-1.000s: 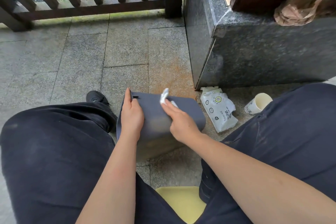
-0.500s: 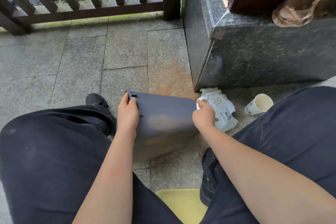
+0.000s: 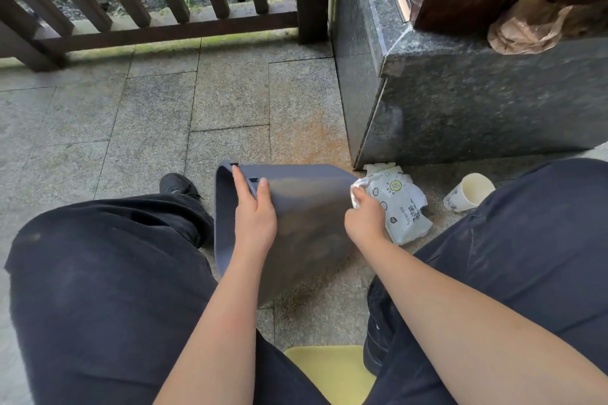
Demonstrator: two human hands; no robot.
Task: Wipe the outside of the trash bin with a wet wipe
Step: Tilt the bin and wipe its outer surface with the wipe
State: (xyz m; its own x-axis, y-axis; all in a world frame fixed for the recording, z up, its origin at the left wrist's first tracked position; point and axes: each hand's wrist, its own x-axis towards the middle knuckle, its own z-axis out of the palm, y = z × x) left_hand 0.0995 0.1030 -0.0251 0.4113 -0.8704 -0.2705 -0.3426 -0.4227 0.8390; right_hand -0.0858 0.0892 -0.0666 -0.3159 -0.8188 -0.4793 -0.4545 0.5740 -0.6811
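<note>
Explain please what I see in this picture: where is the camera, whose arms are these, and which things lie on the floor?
There is no machine here. The one view comes from a camera worn on a person's head, looking down at their own arms and dark trousers while they sit. The left hand grips the rim end of a grey trash bin, which lies tipped on its side on the stone floor. The right hand pinches a white wet wipe against the bin's far end. Just beside it lies a pack of wipes, and further right a paper cup on its side. A yellow seat edge shows between the legs. A crumpled brown bag sits on the stone ledge.
</note>
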